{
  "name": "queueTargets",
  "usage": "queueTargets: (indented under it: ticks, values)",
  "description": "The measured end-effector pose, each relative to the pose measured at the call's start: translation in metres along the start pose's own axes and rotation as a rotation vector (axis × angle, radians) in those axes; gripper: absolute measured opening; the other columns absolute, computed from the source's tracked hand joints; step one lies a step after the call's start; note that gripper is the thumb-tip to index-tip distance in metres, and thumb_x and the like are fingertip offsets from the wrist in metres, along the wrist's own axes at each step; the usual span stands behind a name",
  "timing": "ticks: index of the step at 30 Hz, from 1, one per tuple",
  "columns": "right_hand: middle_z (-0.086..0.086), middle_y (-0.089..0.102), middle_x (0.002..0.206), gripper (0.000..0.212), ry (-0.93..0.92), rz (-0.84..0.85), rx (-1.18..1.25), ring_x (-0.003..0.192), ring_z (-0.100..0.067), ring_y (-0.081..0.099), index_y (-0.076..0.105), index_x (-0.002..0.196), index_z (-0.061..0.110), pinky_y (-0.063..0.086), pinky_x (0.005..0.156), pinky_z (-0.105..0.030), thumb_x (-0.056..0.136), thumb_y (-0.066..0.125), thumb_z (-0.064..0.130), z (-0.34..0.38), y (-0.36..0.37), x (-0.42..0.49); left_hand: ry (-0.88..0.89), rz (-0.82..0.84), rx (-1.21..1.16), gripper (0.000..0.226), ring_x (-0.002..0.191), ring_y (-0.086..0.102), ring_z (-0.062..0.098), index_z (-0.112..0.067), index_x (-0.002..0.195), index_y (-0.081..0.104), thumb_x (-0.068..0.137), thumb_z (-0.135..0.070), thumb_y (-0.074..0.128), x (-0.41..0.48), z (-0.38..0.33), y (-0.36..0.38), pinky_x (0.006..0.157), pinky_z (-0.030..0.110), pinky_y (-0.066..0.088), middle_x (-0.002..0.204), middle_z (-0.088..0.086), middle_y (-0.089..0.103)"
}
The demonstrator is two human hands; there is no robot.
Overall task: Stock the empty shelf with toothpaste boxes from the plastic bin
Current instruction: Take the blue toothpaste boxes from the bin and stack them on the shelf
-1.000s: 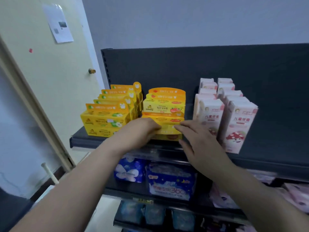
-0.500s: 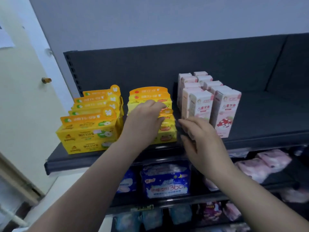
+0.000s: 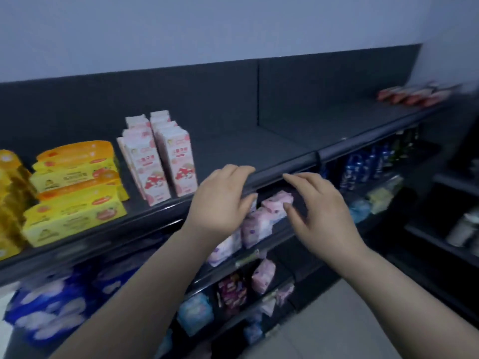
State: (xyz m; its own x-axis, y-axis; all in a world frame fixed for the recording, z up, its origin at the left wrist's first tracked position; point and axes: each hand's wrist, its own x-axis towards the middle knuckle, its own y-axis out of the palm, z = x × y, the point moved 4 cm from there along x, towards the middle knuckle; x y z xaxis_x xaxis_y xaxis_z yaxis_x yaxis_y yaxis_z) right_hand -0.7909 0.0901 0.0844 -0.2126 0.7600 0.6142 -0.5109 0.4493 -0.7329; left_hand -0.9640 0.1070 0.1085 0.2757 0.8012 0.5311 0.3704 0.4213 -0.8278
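Head view shows you the pink-and-white toothpaste boxes (image 3: 160,161) standing upright on the shelf (image 3: 259,149), just left of your left hand (image 3: 223,203), with the yellow boxes (image 3: 77,187) stacked farther left. Your left hand is at the shelf's front edge, fingers loosely curled and holding nothing; you cannot tell whether it touches the edge. Your right hand (image 3: 321,213), just beside it, has relaxed, spread fingers and is also empty. Pink packs (image 3: 261,221) lie beyond and below both hands, and blue bottles (image 3: 363,167) stand to the right of your right hand.
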Motion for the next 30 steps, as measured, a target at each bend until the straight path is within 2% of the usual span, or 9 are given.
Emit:
queueTargets:
  ticks: [7, 12, 17, 21, 30]
  values:
    - [-0.007, 0.056, 0.123, 0.051, 0.224, -0.049, -0.214, 0.112, -0.029, 0.054, 0.052, 0.132, 0.015, 0.045, 0.094, -0.046, 0.083, 0.064, 0.021, -0.132, -0.118, -0.081, 0.153, 0.069, -0.156, 0.047, 0.113, 0.051, 0.026, -0.018, 0.132, 0.049, 0.088, -0.031, 0.061, 0.029, -0.163, 0.077, 0.094, 0.036, 0.040, 0.124, 0.004, 0.055]
    - [-0.005, 0.052, 0.133, 0.053, 0.428, -0.061, -0.342, 0.125, -0.026, 0.046, 0.049, 0.136, 0.018, 0.037, 0.105, -0.042, 0.085, 0.064, 0.023, -0.208, -0.195, -0.159, 0.295, 0.156, -0.265, 0.048, 0.109, 0.053, 0.027, -0.018, 0.130, 0.050, 0.086, -0.034, 0.062, 0.040, -0.283, 0.131, 0.093, 0.041, 0.044, 0.119, 0.004, 0.055]
    - [-0.005, 0.049, 0.139, 0.054, 0.649, -0.100, -0.447, 0.130, -0.025, 0.042, 0.048, 0.138, 0.018, 0.030, 0.108, -0.037, 0.087, 0.064, 0.024, -0.260, -0.263, -0.231, 0.478, 0.214, -0.391, 0.049, 0.114, 0.049, 0.025, -0.017, 0.132, 0.049, 0.088, -0.032, 0.062, 0.049, -0.393, 0.169, 0.092, 0.037, 0.042, 0.126, 0.004, 0.051]
    - [-0.010, 0.051, 0.137, 0.054, 0.816, -0.153, -0.521, 0.127, -0.030, 0.046, 0.051, 0.135, 0.015, 0.034, 0.106, -0.041, 0.084, 0.067, 0.021, -0.295, -0.304, -0.282, 0.626, 0.285, -0.446, 0.051, 0.116, 0.048, 0.023, -0.020, 0.136, 0.044, 0.090, -0.035, 0.059, 0.057, -0.475, 0.202, 0.093, 0.036, 0.043, 0.129, 0.001, 0.048]
    - [-0.006, 0.048, 0.140, 0.055, 1.127, -0.213, -0.724, 0.130, -0.027, 0.042, 0.047, 0.139, 0.018, 0.033, 0.108, -0.043, 0.087, 0.063, 0.028, -0.386, -0.387, -0.362, 0.906, 0.401, -0.608, 0.051, 0.118, 0.047, 0.020, -0.023, 0.137, 0.042, 0.090, -0.037, 0.058, 0.091, -0.650, 0.275, 0.093, 0.032, 0.043, 0.130, -0.002, 0.046]
